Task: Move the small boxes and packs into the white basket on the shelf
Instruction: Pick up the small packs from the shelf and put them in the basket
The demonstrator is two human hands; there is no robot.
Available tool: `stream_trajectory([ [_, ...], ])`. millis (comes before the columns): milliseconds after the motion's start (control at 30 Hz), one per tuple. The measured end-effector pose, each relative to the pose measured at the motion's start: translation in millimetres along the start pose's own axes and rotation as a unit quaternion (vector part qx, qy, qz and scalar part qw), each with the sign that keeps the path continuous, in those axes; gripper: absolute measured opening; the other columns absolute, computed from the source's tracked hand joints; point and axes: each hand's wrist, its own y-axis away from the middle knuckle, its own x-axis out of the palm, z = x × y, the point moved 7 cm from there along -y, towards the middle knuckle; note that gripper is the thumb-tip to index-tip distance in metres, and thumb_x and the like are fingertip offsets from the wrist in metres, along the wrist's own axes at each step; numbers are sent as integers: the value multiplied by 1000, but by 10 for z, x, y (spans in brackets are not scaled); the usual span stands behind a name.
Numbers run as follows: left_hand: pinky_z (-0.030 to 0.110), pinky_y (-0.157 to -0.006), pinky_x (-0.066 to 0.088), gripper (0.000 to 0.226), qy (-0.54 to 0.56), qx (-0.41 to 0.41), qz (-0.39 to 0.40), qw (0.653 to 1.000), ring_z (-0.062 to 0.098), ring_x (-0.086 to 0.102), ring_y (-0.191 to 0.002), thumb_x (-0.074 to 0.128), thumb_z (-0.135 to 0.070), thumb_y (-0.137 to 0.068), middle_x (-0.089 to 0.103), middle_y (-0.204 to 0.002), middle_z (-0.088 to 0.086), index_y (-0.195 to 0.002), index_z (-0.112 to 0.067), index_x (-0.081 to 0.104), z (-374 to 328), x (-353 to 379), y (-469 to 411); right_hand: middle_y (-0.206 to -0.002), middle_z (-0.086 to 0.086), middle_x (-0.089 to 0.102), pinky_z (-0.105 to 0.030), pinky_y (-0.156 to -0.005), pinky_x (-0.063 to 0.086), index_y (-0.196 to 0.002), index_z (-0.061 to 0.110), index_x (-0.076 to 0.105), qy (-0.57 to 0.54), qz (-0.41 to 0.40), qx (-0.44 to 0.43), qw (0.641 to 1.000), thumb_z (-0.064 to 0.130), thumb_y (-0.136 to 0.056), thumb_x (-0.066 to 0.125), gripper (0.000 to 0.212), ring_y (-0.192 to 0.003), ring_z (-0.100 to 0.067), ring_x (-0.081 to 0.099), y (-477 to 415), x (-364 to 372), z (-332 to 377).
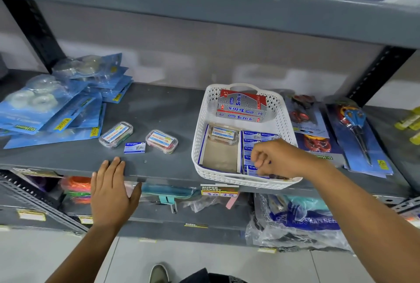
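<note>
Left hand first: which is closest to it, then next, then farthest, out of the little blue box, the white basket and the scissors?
From the left hand:
1. Little blue box, just above it on the shelf.
2. White basket, off to the right.
3. Scissors, far right, past the basket.

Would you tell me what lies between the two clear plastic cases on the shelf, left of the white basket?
In the head view, a small blue box lies between the left clear case and the right clear case.

On the shelf outside the one basket [281,110] lie two clear cases [116,134] [161,141] and one blue box [134,147], while inside it sit one more case [223,134] and two Softek boxes [242,103] [239,117].
</note>
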Motion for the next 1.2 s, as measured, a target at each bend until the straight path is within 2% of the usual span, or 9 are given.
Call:
stream_trajectory([
  [67, 51, -112, 20, 79, 0, 2, -2, 1000, 37, 31, -137, 38, -58, -78, 46, -143, 19, -133, -2, 44, -16, -9, 2, -88, 7, 64, -28, -73, 54, -79, 30, 58, 46, -23, 35, 998, 13, -83, 68, 20, -82, -14, 64, 67, -114, -78],
  [167, 52, -112, 20, 79, -1, 2, -4, 1000, 38, 32, -137, 37, -58, -77, 46, -143, 19, -133, -2, 44, -23, -7, 2, -80, 11, 57, -24, -62, 45, -78, 31, 55, 109, 30, 64, 991, 15, -84, 65, 19, -81, -16, 59, 117, -71, -86],
  [367, 54, -111, 21, 76, 5, 0, -13, 1000, 39, 31, -137, 49, -52, -75, 46, -142, 20, -132, -1, 44, -38, 12, 2, -85, 6, 62, -29, -72, 49, -84, 32, 53, 67, 51, 77, 993, 19, -84, 68, 19, -81, -15, 61, 60, 23, -40],
  [467, 54, -111, 21, 75, 3, 1, -13, 1000, 38, 31, -137, 54, -48, -73, 46, -143, 19, -132, -2, 45, 2, 7, -15, -94, 4, 65, -34, -74, 54, -94, 31, 56, 52, 5, 98, 994, 21, -85, 63, 16, -82, -16, 64, 27, -196, 16],
  [633, 55, -110, 25, 73, -3, 24, -4, 1000, 39, 34, -135, 59, -43, -73, 47, -143, 17, -133, -4, 47, -10, 15, 5, -96, 7, 69, -42, -80, 55, -100, 31, 59, 27, -120, 12, 992, 19, -86, 58, 19, -87, -18, 64, -251, -535, 624],
  [800, 51, -109, 26, 71, -1, 54, 2, 999, 37, 37, -134, 49, -45, -76, 48, -143, 14, -134, -4, 47, 18, -5, 4, -90, 8, 70, -38, -81, 55, -95, 33, 61, 8, -104, -63, 993, 22, -81, 62, 17, -75, -12, 62, -569, -347, 1364],
  [967, 46, -111, 23, 74, -13, 63, 29, 998, 33, 37, -135, 60, -39, -69, 46, -145, 11, -135, -8, 47, 71, -4, 21, -114, 0, 67, -35, -83, 49, -107, 33, 60, 92, -51, -127, 986, 35, -78, 68, 30, -104, -26, 60, -957, 186, 2030],
  [1067, 42, -112, 17, 84, -14, 66, 48, 997, 32, 35, -135, 72, -36, -61, 45, -146, 10, -136, -8, 46, 78, -22, 27, -116, -5, 66, -36, -84, 47, -109, 31, 60, 124, -36, -162, 978, 33, -78, 67, 32, -111, -30, 56, -1235, 497, 2302],
  [1200, 41, -111, 16, 91, -18, 78, 61, 995, 30, 28, -137, 75, -36, -57, 45, -146, 11, -137, -9, 42, 75, -30, 33, -132, -2, 59, -44, -106, 33, -123, 27, 53, 206, -40, -189, 959, 34, -84, 61, 41, -133, -30, 37, -1470, 728, 2527],
])
